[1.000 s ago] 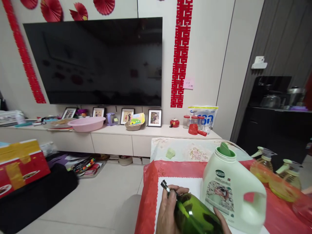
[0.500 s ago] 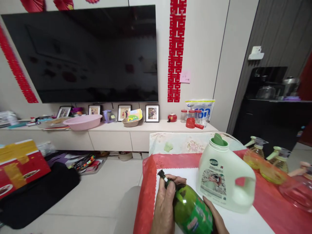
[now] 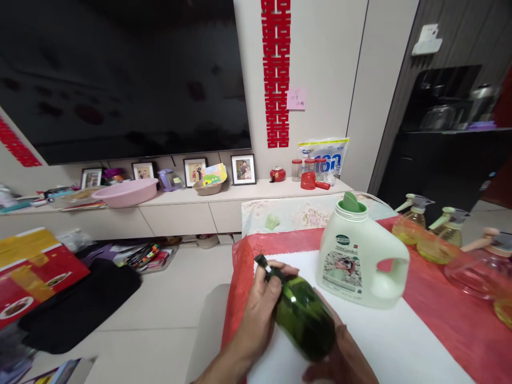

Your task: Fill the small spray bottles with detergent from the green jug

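Note:
A dark green bottle [image 3: 306, 319] with a black pump top is tilted over the white sheet [image 3: 404, 341], its top toward the upper left. My left hand [image 3: 262, 304] is wrapped round its neck, just under the pump. Against the lower right side of the bottle rests my right hand [image 3: 344, 346], its fingers partly hidden beneath. Just right of the bottle stands a pale green jug [image 3: 362, 258] with a green scoop-like piece [image 3: 351, 202] in its open mouth.
Pump bottles of yellow liquid [image 3: 412, 221] and a pink pump bottle [image 3: 478, 269] line the right side of the red cloth [image 3: 440, 314]. Behind is a low cabinet [image 3: 180, 216] with a pink basin [image 3: 126, 193]. A red and yellow box [image 3: 38, 272] lies at left.
The bottle has turned, so its bright label no longer shows. My right hand has shifted lower along it. The view has tilted down and swung slightly right.

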Available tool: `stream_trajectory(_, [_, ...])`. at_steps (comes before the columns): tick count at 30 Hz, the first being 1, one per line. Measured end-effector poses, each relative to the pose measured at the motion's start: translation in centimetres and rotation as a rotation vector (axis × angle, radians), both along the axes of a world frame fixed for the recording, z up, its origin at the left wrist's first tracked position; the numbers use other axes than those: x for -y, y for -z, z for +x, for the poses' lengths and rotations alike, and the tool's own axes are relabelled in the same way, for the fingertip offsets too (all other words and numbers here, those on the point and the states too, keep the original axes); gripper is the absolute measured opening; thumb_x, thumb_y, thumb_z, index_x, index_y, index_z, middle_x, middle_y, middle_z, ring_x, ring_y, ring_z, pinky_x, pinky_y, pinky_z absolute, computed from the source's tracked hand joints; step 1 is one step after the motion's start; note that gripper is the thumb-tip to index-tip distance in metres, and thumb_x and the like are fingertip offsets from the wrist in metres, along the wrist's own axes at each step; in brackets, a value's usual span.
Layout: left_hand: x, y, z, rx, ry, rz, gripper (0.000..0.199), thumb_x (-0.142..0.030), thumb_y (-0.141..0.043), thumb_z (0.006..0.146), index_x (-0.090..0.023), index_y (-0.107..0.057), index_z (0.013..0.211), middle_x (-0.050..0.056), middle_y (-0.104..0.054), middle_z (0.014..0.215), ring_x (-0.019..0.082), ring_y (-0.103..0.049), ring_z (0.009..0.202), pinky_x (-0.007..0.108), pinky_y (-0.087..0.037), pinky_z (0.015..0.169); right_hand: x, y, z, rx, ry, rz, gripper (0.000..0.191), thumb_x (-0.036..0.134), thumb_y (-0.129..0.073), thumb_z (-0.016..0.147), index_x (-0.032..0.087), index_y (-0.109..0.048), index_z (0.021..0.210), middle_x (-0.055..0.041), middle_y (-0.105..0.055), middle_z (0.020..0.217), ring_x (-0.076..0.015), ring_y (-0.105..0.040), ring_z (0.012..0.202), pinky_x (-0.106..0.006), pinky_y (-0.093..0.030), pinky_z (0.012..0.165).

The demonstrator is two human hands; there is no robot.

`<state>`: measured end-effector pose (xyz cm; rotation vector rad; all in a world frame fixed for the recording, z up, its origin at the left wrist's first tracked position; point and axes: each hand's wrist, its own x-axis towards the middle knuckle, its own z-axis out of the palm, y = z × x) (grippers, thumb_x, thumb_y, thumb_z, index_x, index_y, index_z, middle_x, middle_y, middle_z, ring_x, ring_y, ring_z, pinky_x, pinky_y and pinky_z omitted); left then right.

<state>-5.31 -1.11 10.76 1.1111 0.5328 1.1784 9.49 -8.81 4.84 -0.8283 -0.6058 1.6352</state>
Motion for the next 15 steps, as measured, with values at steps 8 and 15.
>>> stream_trajectory(8, [-0.2,-0.5,0.9,0.23,0.204,-0.109,0.026,-0.038,-0.069,0.088,-0.022,-0.058,0.105,0.009,-0.069,0.114,0.028,-0.059,0.119,0.041,-0.042,0.102,0.4,-0.2,0.3,-0.086,0.05,0.024,0.084,0.077,-0.067,0.078,0.013,-0.053,0.131,-0.0148,-0.06,0.11,-0.0256,-0.062,0.094,-0.033,-0.053,0.078])
stream_trajectory(15, [-3.6,-1.2,0.0,0.105,0.157,-0.08,0.03,-0.041,-0.074,0.083,-0.024,-0.061,0.104,0.007,-0.07,0.108,0.023,-0.065,0.103,0.034,-0.05,0.088,0.6,-0.7,2.5,0.197,0.055,-0.087,0.097,0.079,-0.073,0.07,0.013,-0.049,0.136,-0.0167,-0.056,0.121,-0.0235,-0.063,0.088,-0.03,-0.055,0.07])
